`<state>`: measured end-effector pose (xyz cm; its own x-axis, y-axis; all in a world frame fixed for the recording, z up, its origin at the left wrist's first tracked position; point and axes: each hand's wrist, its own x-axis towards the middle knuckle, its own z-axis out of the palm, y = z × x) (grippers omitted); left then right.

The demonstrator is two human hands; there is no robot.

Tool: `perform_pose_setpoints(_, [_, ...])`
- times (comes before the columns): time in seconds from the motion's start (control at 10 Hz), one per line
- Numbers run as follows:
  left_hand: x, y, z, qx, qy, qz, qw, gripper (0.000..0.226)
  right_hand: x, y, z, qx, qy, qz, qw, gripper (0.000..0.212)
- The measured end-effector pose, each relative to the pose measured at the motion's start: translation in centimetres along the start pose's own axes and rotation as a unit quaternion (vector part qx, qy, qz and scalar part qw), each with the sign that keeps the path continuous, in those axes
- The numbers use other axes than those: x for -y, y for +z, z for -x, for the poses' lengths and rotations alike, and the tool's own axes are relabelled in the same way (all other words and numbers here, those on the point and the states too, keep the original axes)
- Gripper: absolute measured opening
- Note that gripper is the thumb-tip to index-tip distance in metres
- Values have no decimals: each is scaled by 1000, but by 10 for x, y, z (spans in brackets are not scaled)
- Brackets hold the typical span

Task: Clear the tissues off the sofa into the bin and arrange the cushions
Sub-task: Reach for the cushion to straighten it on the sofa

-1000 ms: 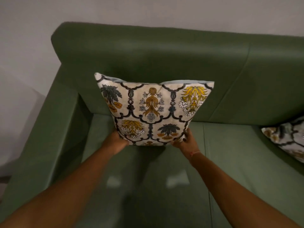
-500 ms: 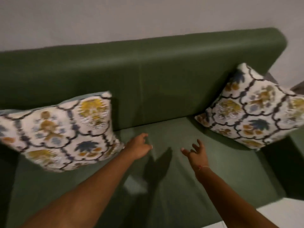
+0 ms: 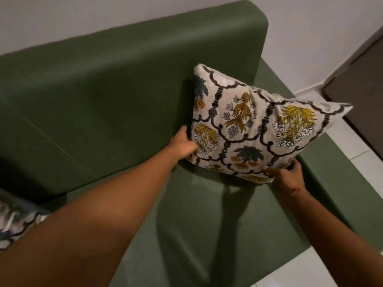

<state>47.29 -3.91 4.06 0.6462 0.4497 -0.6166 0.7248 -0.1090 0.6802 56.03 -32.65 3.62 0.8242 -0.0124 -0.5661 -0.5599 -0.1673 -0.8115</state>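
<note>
arms: bare, no sleeves | right wrist (image 3: 297, 189): thin red thread band | hands: ungloved

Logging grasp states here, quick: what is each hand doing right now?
Left hand: closed on the patterned cushion's lower left edge.
Right hand: closed on the same cushion's lower right corner.

A home living room: a green sofa (image 3: 128, 96) against a plain pale wall (image 3: 310, 27), a floral-patterned cushion (image 3: 255, 125) on it, white floor tiles (image 3: 352, 141) at right.
</note>
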Motion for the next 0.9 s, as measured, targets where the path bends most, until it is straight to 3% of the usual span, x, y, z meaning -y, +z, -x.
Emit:
perform_pose_setpoints(0.3, [-3,22,14,-53,6,166,985,79,-5,0,-14,91,6,-15,996,74])
perform_pose_setpoints(0.6, [93,-25,105,-237,-24,318,918,57,4,92,28,212,-70,79,972,71])
perform_pose_setpoints(0.7, [116,-32,108,-247,-50,334,908,59,-1,121,34,247,-69,119,959,66])
perform_pose_setpoints(0.8, [130,-38,97,-218,-48,301,927,72,-4,137,32,223,-51,144,963,74])
perform_pose_setpoints(0.9, [145,-46,99,-184,-10,237,954,87,-5,133,50,175,-89,175,965,80])
